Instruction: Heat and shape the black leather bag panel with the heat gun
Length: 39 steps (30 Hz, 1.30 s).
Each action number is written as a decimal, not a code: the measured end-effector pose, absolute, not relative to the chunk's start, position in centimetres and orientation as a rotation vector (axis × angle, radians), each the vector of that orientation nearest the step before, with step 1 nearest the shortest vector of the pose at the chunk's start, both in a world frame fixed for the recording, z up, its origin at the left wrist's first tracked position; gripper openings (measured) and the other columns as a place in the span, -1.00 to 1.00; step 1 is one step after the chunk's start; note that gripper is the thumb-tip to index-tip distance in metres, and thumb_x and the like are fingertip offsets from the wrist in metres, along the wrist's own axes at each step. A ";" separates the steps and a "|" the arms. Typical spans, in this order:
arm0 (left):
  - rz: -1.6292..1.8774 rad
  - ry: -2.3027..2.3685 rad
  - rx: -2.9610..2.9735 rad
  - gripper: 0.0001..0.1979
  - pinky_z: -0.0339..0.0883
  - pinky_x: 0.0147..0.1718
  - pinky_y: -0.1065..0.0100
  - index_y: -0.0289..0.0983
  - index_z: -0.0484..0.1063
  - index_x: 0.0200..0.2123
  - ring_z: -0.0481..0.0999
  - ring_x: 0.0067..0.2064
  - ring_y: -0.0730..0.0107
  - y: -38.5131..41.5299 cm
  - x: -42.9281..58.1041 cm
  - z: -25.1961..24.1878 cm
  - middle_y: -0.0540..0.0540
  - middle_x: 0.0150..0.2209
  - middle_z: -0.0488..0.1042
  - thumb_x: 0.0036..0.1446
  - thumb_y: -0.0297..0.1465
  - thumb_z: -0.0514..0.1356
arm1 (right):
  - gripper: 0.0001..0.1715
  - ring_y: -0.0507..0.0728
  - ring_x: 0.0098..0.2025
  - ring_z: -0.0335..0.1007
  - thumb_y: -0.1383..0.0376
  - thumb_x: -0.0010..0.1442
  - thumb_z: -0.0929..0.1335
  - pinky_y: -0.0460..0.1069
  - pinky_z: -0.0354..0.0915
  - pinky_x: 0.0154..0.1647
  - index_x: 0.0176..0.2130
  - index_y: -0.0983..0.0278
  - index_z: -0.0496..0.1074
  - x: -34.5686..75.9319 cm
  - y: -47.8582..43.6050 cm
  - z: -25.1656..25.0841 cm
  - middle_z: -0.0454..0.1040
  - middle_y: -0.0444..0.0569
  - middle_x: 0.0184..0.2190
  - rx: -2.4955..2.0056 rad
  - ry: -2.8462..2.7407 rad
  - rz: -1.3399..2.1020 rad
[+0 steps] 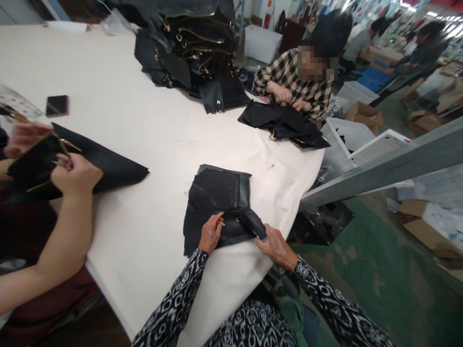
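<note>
A flat black leather bag piece lies on the pale table in front of me, apparently in several layers with ragged left edges. My left hand rests on its lower part, fingers stretched out and touching the surface. At the piece's lower right corner, my right hand pinches the end of a folded black strip, which bends away from the right edge. A small metal ring shows near that fold. The fingertips under the strip are hidden.
Black bag pieces with gold zippers are heaped at the back. Across the table, a person in a checked shirt handles more black pieces. At left, another person's hand works a black piece. A phone lies nearby. A metal beam slants at right.
</note>
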State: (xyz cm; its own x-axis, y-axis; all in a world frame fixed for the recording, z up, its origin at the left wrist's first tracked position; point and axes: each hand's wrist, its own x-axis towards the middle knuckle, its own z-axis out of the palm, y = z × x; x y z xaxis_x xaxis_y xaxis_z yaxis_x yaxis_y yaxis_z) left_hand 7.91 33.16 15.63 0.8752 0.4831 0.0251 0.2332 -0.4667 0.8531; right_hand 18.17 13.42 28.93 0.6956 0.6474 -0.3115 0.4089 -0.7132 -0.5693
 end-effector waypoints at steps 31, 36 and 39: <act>0.735 0.041 2.721 -0.78 0.38 -0.27 0.37 -0.32 0.34 -0.17 0.48 -0.24 0.31 31.2 5.8 17.0 -0.24 -0.16 0.42 0.23 -0.57 -0.07 | -0.93 0.07 -0.45 0.30 0.37 0.00 0.32 -0.12 0.16 -0.49 -0.39 0.30 0.33 20.2 8.3 37.6 0.40 -0.14 -0.48 -2.252 -0.830 1.125; 0.713 0.017 2.709 -0.77 0.39 -0.27 0.38 -0.33 0.34 -0.15 0.50 -0.24 0.30 31.3 5.2 16.5 -0.25 -0.15 0.42 0.23 -0.56 -0.06 | -0.94 0.03 -0.50 0.21 0.41 -0.02 0.30 -0.13 0.08 -0.53 -0.42 0.30 0.28 19.7 10.5 34.4 0.29 -0.19 -0.56 -2.290 -0.948 1.079; 0.695 0.006 2.708 -0.75 0.40 -0.27 0.39 -0.31 0.34 -0.12 0.50 -0.25 0.31 31.3 5.0 16.2 -0.25 -0.12 0.42 0.24 -0.55 -0.07 | -0.92 0.03 -0.45 0.19 0.39 0.01 0.29 -0.11 0.08 -0.47 -0.40 0.30 0.25 19.7 10.9 33.4 0.28 -0.16 -0.49 -2.307 -0.969 1.009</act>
